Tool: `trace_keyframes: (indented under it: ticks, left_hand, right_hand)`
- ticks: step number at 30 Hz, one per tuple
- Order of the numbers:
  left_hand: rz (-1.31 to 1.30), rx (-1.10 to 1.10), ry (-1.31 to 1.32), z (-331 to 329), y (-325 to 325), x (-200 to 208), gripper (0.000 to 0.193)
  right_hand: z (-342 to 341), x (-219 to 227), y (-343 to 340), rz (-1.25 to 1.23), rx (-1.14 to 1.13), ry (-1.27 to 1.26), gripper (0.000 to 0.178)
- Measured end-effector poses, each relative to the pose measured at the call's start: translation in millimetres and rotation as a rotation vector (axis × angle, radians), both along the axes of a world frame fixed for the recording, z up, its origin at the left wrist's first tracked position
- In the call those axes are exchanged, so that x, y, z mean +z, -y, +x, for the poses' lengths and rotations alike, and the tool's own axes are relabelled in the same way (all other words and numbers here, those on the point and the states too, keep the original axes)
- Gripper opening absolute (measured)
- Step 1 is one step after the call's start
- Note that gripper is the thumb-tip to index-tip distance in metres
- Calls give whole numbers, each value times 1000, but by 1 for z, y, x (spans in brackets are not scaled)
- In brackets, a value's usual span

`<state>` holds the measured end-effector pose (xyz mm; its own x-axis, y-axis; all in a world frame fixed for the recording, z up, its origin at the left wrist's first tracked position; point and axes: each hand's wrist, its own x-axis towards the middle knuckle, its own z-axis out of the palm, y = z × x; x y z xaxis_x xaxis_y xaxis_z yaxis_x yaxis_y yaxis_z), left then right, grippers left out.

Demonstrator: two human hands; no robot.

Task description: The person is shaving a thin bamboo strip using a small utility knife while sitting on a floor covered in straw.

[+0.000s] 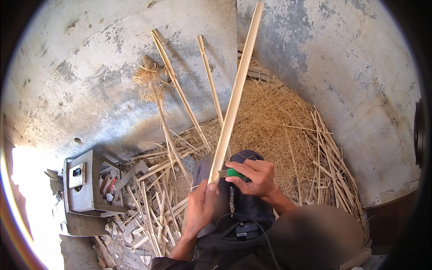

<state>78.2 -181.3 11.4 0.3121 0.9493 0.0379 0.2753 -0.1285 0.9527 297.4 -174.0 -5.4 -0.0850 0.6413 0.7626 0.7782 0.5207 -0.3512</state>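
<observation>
A long, pale split bamboo strip (234,99) slants up from my lap, its hollow face showing and its far end near the top of the view. Its near end is gripped by my left hand (202,204), the thumb lying along it. My right hand (256,179) is closed round the green handle of a small knife (231,173). The short blade points left and meets the strip just above my left thumb. Both hands are over my dark trousers (252,209).
Two bamboo strips (177,87) (209,74) and a stick with a shaggy fibre tuft (150,81) lean on the wall. Shavings (270,130) heap ahead; split pieces (335,166) lie right. A wooden box (85,182) stands left. A cable (256,220) crosses my lap.
</observation>
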Motion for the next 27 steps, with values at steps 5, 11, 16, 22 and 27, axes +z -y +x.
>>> trace_keyframes:
  ticks: [5,11,16,22,27]
  left_hand:
    - [-45,-19,12,-3,-1,1,29]
    - [-4,-29,-13,-6,-3,2,30]
    - [-18,-31,5,-10,-3,-4,30]
    - [-65,-100,13,-15,6,-14,27]
    - [-180,-111,52,-20,17,-25,23]
  right_hand:
    - [0,3,-1,13,-18,25,37]
    - [-2,3,-2,17,-21,25,37]
    - [-4,0,-2,26,-20,11,37]
    - [9,0,-12,21,-86,-107,33]
    - [27,15,-24,-62,-109,-245,27]
